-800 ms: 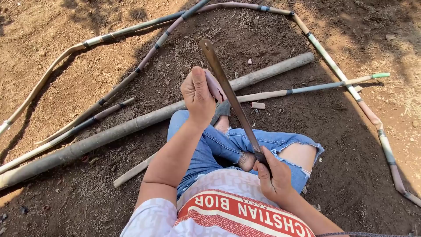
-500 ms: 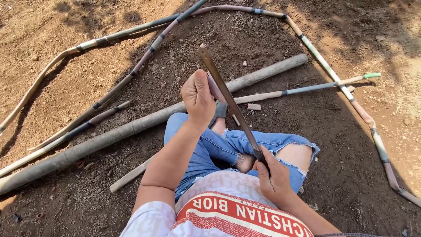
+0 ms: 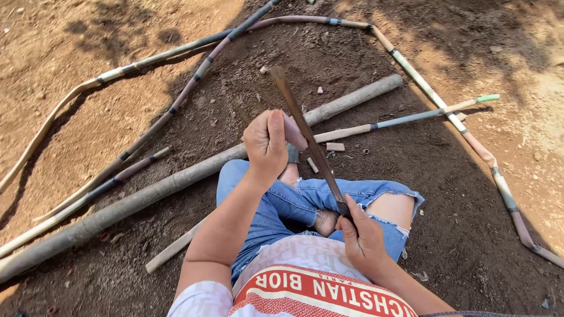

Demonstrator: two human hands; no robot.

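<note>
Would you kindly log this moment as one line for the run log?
left hand: holds cane piece | right hand: grips blade handle | blade against piece | seated on soil

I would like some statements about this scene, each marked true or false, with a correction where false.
1. The right hand grips the handle end of a long dark blade. True.
2. The left hand is empty and rests on the soil. False: it is raised and holds a short pinkish piece of cane against the blade.
3. A thick grey pole lies on the ground across the view in front of the person. True.
4. The person wears long black trousers. False: they are blue denim shorts with frayed hems.
5. Several thin jointed canes lie on the soil. True.
</note>
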